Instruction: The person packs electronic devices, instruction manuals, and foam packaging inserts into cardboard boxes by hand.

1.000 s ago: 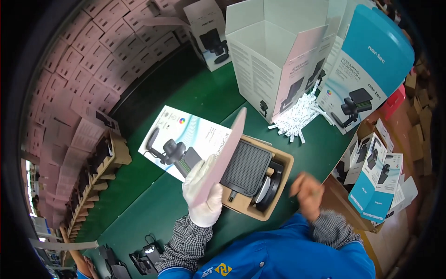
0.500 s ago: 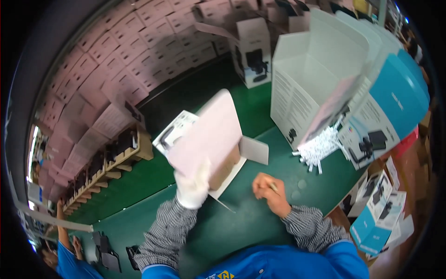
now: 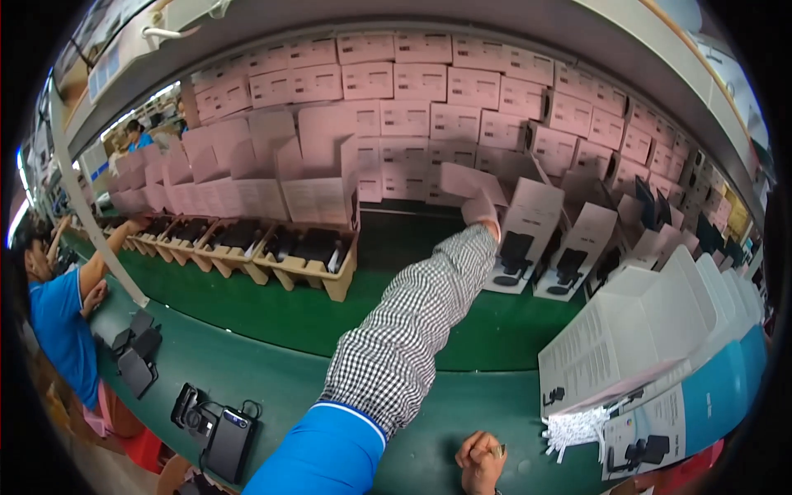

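My left hand, in a white glove, reaches far across the green bench to the left side of an open white box. It is closed on that box's edge, with the fingertips partly hidden. The box stands upright with its flaps up and a black device pictured on its front. My right hand, bare, rests low at the front of the bench with curled fingers. A small pale thing shows between them, too small to name.
Another white box stands right of it. Large white-and-blue cartons and a pile of white strips lie at right. Left are cardboard trays of black devices, a black device with cable, and a co-worker.
My left hand has carried the open box from the near bench to the far row. The view has tilted up and shifted. My right hand stays curled near the front.
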A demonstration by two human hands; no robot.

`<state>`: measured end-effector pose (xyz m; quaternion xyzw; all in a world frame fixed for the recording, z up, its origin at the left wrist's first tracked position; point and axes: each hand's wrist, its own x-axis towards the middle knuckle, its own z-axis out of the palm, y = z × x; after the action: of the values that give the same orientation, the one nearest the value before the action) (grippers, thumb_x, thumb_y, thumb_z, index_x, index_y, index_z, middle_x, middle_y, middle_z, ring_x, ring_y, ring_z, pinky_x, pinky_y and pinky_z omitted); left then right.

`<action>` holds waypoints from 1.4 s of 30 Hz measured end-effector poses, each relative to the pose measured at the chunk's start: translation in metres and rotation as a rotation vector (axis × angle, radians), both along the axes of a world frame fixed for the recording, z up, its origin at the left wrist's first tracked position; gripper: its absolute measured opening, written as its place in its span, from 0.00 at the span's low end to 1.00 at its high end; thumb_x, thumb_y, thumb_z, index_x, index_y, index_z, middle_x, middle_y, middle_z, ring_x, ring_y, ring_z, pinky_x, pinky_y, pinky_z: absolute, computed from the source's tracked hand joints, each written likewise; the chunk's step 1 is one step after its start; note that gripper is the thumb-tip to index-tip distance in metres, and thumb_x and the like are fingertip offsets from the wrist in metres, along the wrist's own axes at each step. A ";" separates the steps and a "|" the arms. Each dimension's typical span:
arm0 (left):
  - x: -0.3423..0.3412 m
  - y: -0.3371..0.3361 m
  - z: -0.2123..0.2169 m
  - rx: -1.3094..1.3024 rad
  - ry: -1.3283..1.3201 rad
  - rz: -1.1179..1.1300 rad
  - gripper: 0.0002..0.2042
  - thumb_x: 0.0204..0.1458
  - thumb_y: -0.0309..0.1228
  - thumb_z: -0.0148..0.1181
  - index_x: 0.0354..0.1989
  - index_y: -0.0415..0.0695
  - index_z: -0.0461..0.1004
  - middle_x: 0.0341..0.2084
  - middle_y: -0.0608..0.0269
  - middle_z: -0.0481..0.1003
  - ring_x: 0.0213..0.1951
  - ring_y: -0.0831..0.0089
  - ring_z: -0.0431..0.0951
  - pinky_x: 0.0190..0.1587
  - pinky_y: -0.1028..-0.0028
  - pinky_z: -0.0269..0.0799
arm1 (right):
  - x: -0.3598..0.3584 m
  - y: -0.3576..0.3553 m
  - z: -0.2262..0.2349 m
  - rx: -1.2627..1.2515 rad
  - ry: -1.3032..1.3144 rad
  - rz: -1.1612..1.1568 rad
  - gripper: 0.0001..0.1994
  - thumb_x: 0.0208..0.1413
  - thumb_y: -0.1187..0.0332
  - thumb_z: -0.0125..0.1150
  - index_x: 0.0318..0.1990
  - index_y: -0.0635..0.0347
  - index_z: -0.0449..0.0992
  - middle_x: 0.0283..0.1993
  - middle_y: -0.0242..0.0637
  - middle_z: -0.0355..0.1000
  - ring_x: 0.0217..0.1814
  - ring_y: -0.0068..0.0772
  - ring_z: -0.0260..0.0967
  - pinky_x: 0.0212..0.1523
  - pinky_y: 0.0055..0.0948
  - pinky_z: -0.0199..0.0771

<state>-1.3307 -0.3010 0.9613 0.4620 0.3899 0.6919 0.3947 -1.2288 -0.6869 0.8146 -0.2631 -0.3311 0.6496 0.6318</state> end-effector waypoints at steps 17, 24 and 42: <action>-0.408 0.046 -0.037 0.160 1.832 0.890 0.15 0.43 0.29 0.48 0.41 0.42 0.70 0.32 0.54 0.74 0.31 0.55 0.73 0.39 0.64 0.67 | -0.252 0.341 0.030 -0.453 -0.276 0.274 0.14 0.47 0.58 0.58 0.29 0.58 0.66 0.25 0.32 0.64 0.13 0.16 0.48 0.09 0.15 0.42; -0.421 0.003 -0.017 0.147 2.178 0.541 0.06 0.40 0.28 0.50 0.22 0.44 0.75 0.23 0.57 0.75 0.27 0.58 0.74 0.32 0.62 0.68 | -0.320 0.321 0.028 -0.194 -0.277 0.132 0.09 0.38 0.75 0.56 0.17 0.52 0.61 0.15 0.27 0.57 0.12 0.17 0.48 0.09 0.19 0.45; -0.221 -0.289 -0.179 0.341 1.572 0.359 0.14 0.50 0.32 0.52 0.44 0.40 0.69 0.38 0.54 0.72 0.34 0.59 0.73 0.35 0.63 0.70 | 0.000 -0.081 0.019 -0.265 -0.222 -0.338 0.15 0.36 0.84 0.48 0.18 0.49 0.52 0.20 0.25 0.53 0.19 0.17 0.47 0.21 0.14 0.50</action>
<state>-1.5521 -0.5895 0.7825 0.7959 0.5099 0.2686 -0.1856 -1.2285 -0.7676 0.8341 -0.4652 -0.2613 0.5394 0.6514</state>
